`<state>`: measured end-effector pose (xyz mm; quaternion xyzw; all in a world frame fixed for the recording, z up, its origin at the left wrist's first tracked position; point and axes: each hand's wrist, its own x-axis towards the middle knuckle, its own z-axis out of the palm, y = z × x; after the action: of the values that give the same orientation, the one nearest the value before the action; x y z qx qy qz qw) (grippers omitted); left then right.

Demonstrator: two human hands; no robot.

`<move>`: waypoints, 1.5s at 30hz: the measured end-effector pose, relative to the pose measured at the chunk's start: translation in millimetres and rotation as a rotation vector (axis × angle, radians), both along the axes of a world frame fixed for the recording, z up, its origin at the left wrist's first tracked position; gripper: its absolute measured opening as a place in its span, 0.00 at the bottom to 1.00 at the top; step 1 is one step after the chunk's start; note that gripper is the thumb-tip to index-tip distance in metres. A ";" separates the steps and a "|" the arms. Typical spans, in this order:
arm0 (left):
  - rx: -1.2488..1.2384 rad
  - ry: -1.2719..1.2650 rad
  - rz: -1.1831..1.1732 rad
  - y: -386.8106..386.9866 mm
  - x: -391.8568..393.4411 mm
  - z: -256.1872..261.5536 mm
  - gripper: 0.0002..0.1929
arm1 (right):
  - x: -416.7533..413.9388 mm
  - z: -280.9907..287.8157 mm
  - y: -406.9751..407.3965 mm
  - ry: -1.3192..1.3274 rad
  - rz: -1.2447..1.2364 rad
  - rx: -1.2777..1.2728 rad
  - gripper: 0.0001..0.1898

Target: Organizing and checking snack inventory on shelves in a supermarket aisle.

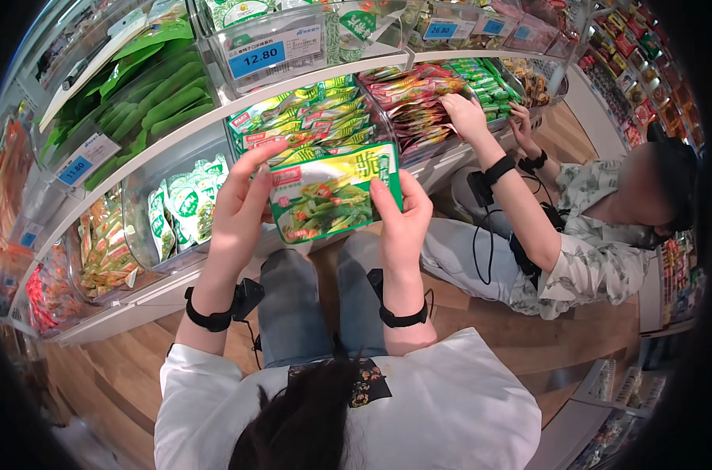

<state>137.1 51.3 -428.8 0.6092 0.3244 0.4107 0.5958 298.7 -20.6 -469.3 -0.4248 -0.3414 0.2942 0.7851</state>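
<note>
A green and yellow plastic snack packet with a picture of green vegetables faces up between my hands. My left hand grips its left edge, and my right hand holds the right edge with the thumb on the front. Just beyond it, a clear bin holds rows of similar green and yellow packets. The packet in my hands hides the near part of that bin.
To the right a person reaches into bins of red packets and green packets. White and green packets fill a bin at the left. A shelf edge with price tags runs above the lower bins.
</note>
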 end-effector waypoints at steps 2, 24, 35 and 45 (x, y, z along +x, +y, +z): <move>-0.030 -0.067 -0.073 -5.8 -5.5 2.2 0.16 | 2.4 9.4 -6.5 0.058 -0.059 0.057 0.06; -0.035 -0.137 -0.313 -35.6 -6.6 8.6 0.07 | 8.3 32.3 -39.5 0.027 -0.235 0.141 0.05; 0.086 -0.071 -0.269 -35.9 -6.5 2.5 0.05 | 7.1 30.7 -42.9 0.020 -0.240 0.127 0.05; -0.004 -0.105 -0.247 -33.9 -5.0 0.0 0.05 | 5.8 27.1 -38.7 0.007 -0.250 0.092 0.04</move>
<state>132.2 17.4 -428.9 0.6209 0.2163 0.3649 0.6592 304.5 -59.3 -442.2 -0.4266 -0.2963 0.1797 0.8354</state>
